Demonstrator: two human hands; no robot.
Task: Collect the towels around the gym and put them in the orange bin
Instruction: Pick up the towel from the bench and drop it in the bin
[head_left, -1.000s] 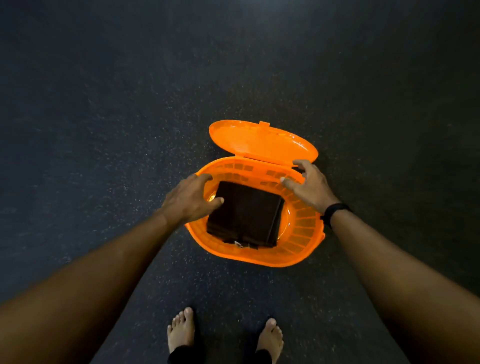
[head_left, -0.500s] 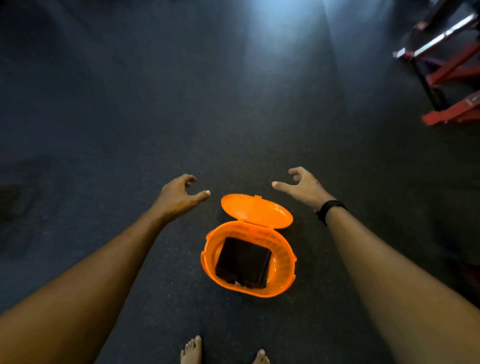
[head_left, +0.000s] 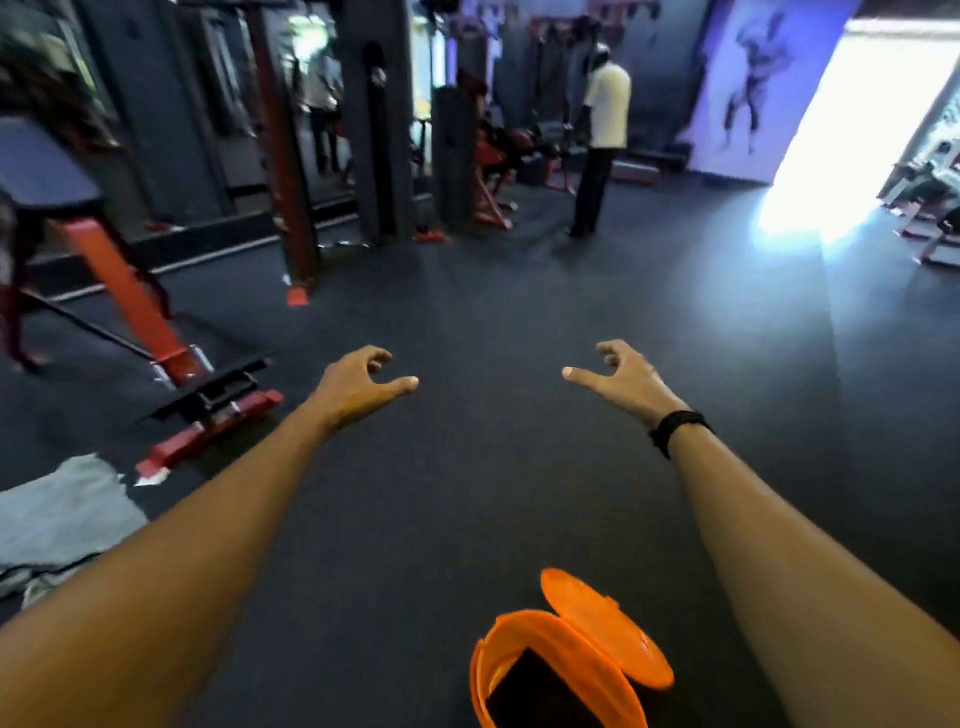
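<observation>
Both hands, left (head_left: 358, 387) and right (head_left: 623, 382), are held out empty with loosely curled fingers. Nearest the left hand, a crumpled grey cloth towel (head_left: 62, 512) is seen on the floor.

The orange bin (head_left: 563, 670) sits on the floor at the bottom centre of the frame, its lid (head_left: 605, 626) hinged open toward the right. A dark folded towel (head_left: 537, 693) lies inside it. A pale grey towel (head_left: 57, 512) lies crumpled at the left edge.

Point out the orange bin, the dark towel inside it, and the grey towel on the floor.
orange plastic bin (head_left: 597, 660): head view, far rim.
dark folded towel (head_left: 535, 696): head view, top face, inside the bin.
grey towel (head_left: 62, 514): head view, middle, on the floor at left.
</observation>
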